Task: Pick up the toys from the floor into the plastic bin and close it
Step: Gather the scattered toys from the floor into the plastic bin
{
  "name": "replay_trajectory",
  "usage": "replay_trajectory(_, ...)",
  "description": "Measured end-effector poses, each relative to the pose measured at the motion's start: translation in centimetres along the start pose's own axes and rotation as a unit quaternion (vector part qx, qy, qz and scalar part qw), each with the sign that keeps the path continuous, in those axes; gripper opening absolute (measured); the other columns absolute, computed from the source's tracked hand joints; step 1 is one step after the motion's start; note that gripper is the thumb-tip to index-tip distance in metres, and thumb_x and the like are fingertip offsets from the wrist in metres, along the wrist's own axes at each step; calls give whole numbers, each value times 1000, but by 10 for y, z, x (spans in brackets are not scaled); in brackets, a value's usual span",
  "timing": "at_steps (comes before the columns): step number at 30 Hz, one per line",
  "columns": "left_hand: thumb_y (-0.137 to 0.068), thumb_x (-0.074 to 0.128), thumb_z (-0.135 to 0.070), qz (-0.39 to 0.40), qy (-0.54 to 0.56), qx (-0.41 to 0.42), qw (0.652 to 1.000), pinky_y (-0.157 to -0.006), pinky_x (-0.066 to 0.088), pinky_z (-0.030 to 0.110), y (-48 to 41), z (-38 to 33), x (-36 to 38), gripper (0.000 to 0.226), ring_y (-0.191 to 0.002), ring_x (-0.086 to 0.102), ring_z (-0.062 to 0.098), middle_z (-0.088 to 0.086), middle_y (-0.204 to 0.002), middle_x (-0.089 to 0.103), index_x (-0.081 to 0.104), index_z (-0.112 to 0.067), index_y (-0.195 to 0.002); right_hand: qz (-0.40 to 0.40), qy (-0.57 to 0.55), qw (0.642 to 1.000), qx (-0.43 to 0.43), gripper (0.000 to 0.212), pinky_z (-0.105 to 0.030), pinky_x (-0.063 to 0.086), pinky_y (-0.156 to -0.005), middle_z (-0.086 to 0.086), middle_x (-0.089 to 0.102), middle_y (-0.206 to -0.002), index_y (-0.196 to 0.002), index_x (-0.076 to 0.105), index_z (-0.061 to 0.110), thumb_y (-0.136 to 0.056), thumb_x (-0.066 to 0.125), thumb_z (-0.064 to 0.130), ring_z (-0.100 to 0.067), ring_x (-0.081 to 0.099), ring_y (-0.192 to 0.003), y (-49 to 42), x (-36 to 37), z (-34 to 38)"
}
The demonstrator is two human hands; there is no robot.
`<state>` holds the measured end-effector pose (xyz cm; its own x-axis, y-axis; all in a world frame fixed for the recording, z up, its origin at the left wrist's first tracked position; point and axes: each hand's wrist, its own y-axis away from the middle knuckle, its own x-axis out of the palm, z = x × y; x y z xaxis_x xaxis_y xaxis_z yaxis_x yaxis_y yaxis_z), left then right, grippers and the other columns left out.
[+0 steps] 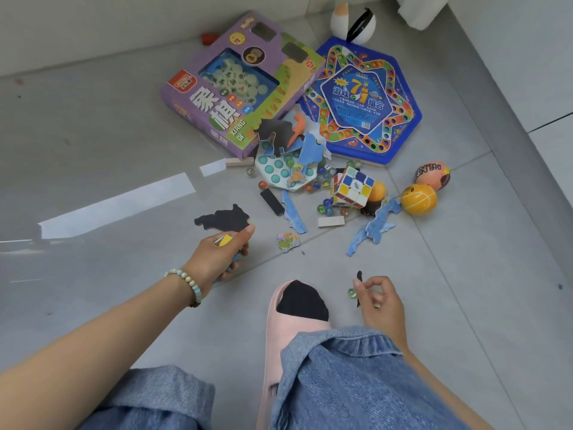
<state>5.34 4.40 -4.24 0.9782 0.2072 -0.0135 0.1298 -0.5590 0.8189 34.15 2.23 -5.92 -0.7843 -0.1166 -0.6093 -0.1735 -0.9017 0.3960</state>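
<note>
Head view. The left hand (pixel 217 256), with a beaded bracelet (pixel 186 282) at the wrist, is curled round a bundle of flat puzzle pieces (pixel 224 239). A black piece (pixel 223 219) with a jagged outline sticks out past its thumb.

The right hand (pixel 376 301) is narrow, thumb and forefinger pinching a thin dark sliver (pixel 359 276) held on edge. A green glass marble (pixel 352 292) sits just beside that thumb; whether it is held or on the floor cannot be told.

Between the two hands is a smooth pink slipper (pixel 291 336), with denim trouser legs below it.

The remaining toys lie on the glossy grey tiled floor (pixel 108 150), ahead of both hands:
- Nearest the left hand's thumb is a small multicoloured jigsaw piece (pixel 288 242).
- Ahead of the right hand is a long blue cardboard piece (pixel 372 231), and beside that a pale wooden block (pixel 331 221).
- Further out are a scuffed twist cube (pixel 353 187), loose marbles (pixel 324 209), a black oblong block (pixel 272 201) and a white octagonal board (pixel 282 172) with teal dots.
- Out to the right of the right hand are two orange balls, one ribbed like a basketball (pixel 418 198) and one lettered (pixel 432 175).
- Farthest off are a purple cardboard box (pixel 235 97) with a clear window over round pale discs, and overlapping it a blue hexagonal game board (pixel 366 100).
</note>
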Motion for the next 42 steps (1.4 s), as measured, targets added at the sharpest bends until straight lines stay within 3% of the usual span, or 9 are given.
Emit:
replay_trajectory(10,-82,59,-54,31,-46,-8,998,-45,30,20,7,0,28,40,-53,39,14,-1,-65,53,56,-16,-68,-12,66,998,-9,14,-21,37,-51,2,45,-55,-86,50,13,-90,61,21,-11,42,-50,2,12,-3)
replay_trajectory(13,-81,59,-54,34,-41,-17,998,-42,30,18,5,-2,30,40,-54,39,14,1,-67,53,57,-15,-69,9,-144,981,127,26,-17,28,-38,-2,42,-53,-70,48,11,-94,53,20,-10,35,-41,-10,7,17)
replay_trajectory(16,-81,59,-54,38,-42,-20,998,-41,30,17,4,-2,31,41,-54,39,14,2,-69,54,57,-15,-71,101,-412,870,253,35,-16,14,-31,3,38,-44,-64,40,16,-97,44,26,-5,24,-29,-22,-7,38)
replay_trajectory(18,-81,60,-54,43,-42,-20,998,-41,29,17,3,-2,33,41,-54,39,14,2,-69,54,58,-14,-72,129,-458,843,249,32,-16,14,-30,4,48,-51,-67,44,17,-96,44,30,-4,27,-29,-29,-15,42)
replay_trajectory(23,-82,60,-52,54,-40,-20,998,-41,28,16,2,-3,37,39,-52,40,14,1,-69,54,57,-15,-72,129,-228,955,138,17,-14,21,-37,-2,46,-57,-83,51,15,-95,52,27,-4,29,-35,-33,-29,30)
replay_trajectory(26,-82,60,-52,55,-39,-23,997,-41,28,16,2,-2,38,39,-53,40,14,2,-70,54,57,-15,-71,95,-71,989,90,21,-20,34,-47,-2,48,-54,-91,47,12,-88,63,25,-8,38,-42,-25,-28,9)
replay_trajectory(34,-81,60,-54,55,-26,-35,998,-38,29,14,1,-1,32,40,-53,39,14,3,-72,54,57,-16,-69,50,77,994,59,28,-15,36,-51,3,52,-59,-96,46,17,-85,67,30,-13,50,-56,-14,-8,-3)
replay_trajectory(38,-81,60,-53,58,-14,-34,998,-36,28,13,4,-3,29,40,-53,39,14,3,-72,53,57,-15,-69,40,102,993,40,20,-36,46,-65,9,54,-67,-82,50,15,-87,64,28,-24,58,-67,-12,-2,-6)
replay_trajectory(42,-81,59,-53,61,-3,-29,998,-34,28,13,8,-5,23,39,-53,39,13,3,-75,53,56,-15,-70,34,75,995,54,18,-36,48,-69,2,59,-70,-84,51,14,-86,65,25,-24,59,-70,-11,4,-2)
